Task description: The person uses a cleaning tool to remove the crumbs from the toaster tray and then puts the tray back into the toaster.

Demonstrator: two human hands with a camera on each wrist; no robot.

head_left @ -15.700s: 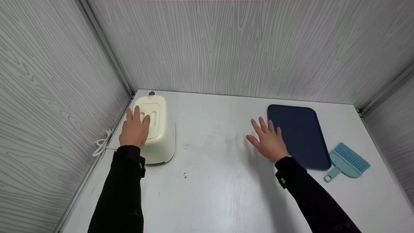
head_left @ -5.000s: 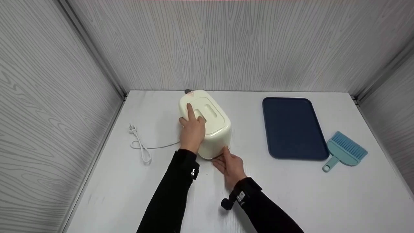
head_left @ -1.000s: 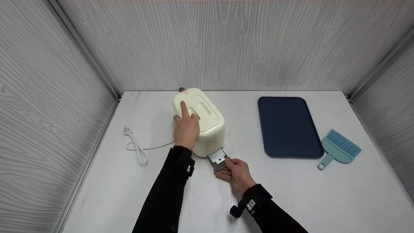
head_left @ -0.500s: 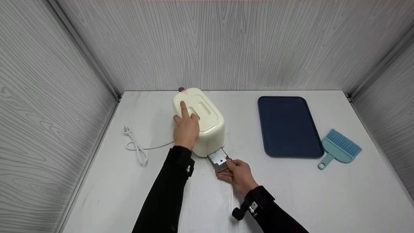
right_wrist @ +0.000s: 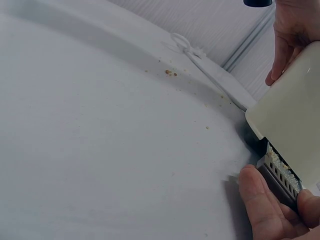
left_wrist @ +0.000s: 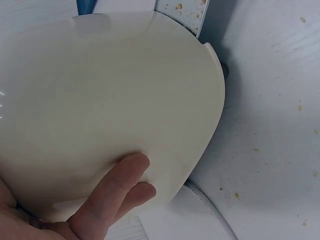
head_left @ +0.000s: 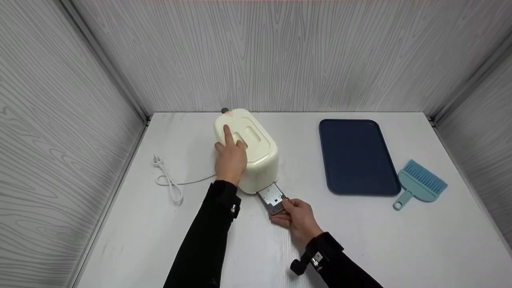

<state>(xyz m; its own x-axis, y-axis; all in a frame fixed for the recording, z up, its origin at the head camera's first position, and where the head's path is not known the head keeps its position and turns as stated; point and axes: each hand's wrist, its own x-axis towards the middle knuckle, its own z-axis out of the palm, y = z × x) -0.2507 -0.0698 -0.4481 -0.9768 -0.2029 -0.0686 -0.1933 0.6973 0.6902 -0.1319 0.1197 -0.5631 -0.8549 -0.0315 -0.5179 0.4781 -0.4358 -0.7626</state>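
A cream toaster [head_left: 260, 172] with a lid bearing two oblong recesses stands on the table, left of centre. My left hand [head_left: 231, 160] holds it from above: the index finger lies along the lid, the thumb is at a recess, and other fingers bend down the left side. In the left wrist view, two fingers [left_wrist: 117, 190] press on the cream wall. My right hand [head_left: 300, 218] pinches the grey end of a metal crumb tray [head_left: 272, 195], partly out of the toaster's near end. Pale crumbs [right_wrist: 285, 172] lie in the tray in the right wrist view.
A navy tray [head_left: 358, 160] lies flat at the right, with a light-blue brush [head_left: 422, 182] beside it. The white cord with its plug [head_left: 170, 182] lies left of the toaster. Crumbs [right_wrist: 170, 73] dot the table. Grey wood-grain walls stand behind and at both sides.
Since the oldest frame, the toaster has come from the left to the middle. Its crumb tray has emerged, and over the last second my right hand has drawn it slightly further out.
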